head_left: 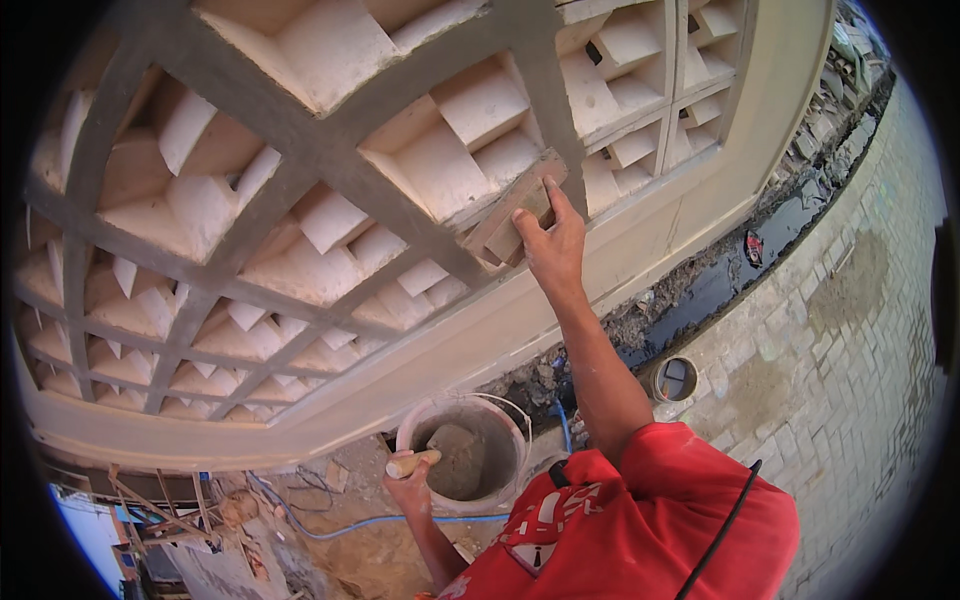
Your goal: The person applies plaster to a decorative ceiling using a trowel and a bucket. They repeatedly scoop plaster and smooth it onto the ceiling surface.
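Note:
My right hand [552, 238] grips a flat, rectangular wooden float [510, 208], its face against the grey mortar strip [447, 246] between the wall's openings. The lattice wall [440, 150] has cream, angled blocks set deep in its squares, with grey bands running between them. Lower down, my left hand [408, 490] is closed around the pale wooden handle of a trowel [412, 463]. The trowel's head reaches over a round bucket [408, 428] and blends with the grey mortar [457, 462] inside, so its outline is hard to make out.
A cream ledge [340, 407] runs along the wall's foot. Beyond it lies a ditch with dark water [700, 285], then grey paving [840, 330]. A small pail [675, 380] stands at the paving's edge. A blue hose [370, 520] crosses the dirt by timber scraps [165, 510].

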Motion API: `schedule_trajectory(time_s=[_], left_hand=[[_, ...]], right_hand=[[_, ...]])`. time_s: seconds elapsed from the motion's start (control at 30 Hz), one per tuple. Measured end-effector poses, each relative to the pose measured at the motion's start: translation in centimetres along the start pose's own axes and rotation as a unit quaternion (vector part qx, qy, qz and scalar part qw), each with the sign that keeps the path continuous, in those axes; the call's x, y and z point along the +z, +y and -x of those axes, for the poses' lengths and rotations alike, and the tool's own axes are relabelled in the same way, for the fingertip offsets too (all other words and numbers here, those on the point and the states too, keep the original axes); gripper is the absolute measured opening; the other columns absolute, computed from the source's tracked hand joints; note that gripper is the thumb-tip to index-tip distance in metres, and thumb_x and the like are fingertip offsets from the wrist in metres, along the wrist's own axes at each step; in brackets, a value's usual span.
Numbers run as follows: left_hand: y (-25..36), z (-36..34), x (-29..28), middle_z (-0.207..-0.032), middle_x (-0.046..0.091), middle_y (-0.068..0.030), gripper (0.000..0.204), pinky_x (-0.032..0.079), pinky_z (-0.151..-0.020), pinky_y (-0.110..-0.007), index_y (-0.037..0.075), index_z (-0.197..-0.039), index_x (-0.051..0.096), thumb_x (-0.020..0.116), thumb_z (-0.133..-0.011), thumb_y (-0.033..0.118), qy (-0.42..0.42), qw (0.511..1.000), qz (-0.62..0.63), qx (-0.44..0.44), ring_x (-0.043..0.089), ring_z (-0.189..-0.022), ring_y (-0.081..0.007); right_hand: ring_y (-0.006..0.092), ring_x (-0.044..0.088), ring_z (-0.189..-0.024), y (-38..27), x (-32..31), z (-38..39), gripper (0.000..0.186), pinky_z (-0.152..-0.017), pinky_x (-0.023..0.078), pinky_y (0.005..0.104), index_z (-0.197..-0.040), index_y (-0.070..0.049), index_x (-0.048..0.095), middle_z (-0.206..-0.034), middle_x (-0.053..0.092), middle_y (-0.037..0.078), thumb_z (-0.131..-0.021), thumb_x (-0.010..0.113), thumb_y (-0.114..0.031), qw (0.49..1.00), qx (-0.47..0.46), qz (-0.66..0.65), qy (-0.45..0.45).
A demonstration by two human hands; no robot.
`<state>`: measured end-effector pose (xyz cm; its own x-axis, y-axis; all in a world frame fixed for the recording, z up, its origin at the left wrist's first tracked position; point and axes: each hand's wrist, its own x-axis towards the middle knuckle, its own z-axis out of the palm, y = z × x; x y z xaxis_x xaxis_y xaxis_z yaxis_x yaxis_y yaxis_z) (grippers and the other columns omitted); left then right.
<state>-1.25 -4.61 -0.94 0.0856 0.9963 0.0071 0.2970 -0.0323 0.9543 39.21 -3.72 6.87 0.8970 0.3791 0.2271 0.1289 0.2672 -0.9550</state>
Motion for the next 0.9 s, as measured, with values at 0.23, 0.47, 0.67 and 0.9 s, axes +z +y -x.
schedule_trajectory(time_s=[0.23, 0.47, 0.67, 0.9], left_hand=[[-0.4, -0.8, 0.1, -0.085, 0.059, -0.0043, 0.026, 0.047, -0.071, -0.027, 0.001, -0.093, 0.061, 0.072, -0.070, -0.005, -0.003, 1.000, -0.026, -0.003, 0.056, -0.076, -0.0124], [0.5, -0.3, 0.1, -0.087, 0.060, -0.0052, 0.026, 0.048, -0.072, -0.028, 0.000, -0.092, 0.061, 0.072, -0.070, -0.005, 0.000, 1.000, -0.021, -0.004, 0.057, -0.076, -0.0129], [0.7, -0.6, 0.4, -0.086, 0.061, -0.0056, 0.026, 0.048, -0.072, -0.027, 0.000, -0.093, 0.061, 0.072, -0.070, -0.005, -0.013, 1.000, -0.022, -0.010, 0.058, -0.077, -0.0132], [0.6, -0.8, 0.4, -0.086, 0.060, -0.0058, 0.027, 0.048, -0.073, -0.028, 0.000, -0.094, 0.060, 0.072, -0.070, -0.005, -0.014, 1.000, -0.028, 0.002, 0.057, -0.078, -0.0136]], right_hand=[[0.0280, 0.057, -0.116, -0.6, 3.3, 5.0, 0.065, -0.097, 0.045, 0.0343, -0.133, 0.012, 0.044, -0.123, 0.058, 0.028, -0.080, 0.065, -0.017, 0.993, 0.007, 0.046, -0.109], [0.0343, 0.062, -0.108, 0.7, -1.5, 0.5, 0.063, -0.094, 0.047, 0.0367, -0.131, 0.015, 0.043, -0.118, 0.060, 0.030, -0.079, 0.061, -0.015, 1.000, -0.010, 0.002, 0.007], [0.0248, 0.061, -0.105, -0.5, 1.5, 2.1, 0.063, -0.091, 0.048, 0.0337, -0.132, 0.014, 0.044, -0.117, 0.060, 0.027, -0.080, 0.064, -0.016, 0.999, -0.006, 0.046, -0.028], [0.0367, 0.062, -0.108, 0.0, -1.2, 2.1, 0.064, -0.094, 0.046, 0.0382, -0.132, 0.012, 0.045, -0.116, 0.059, 0.033, -0.078, 0.062, -0.018, 1.000, -0.010, -0.014, -0.013]])
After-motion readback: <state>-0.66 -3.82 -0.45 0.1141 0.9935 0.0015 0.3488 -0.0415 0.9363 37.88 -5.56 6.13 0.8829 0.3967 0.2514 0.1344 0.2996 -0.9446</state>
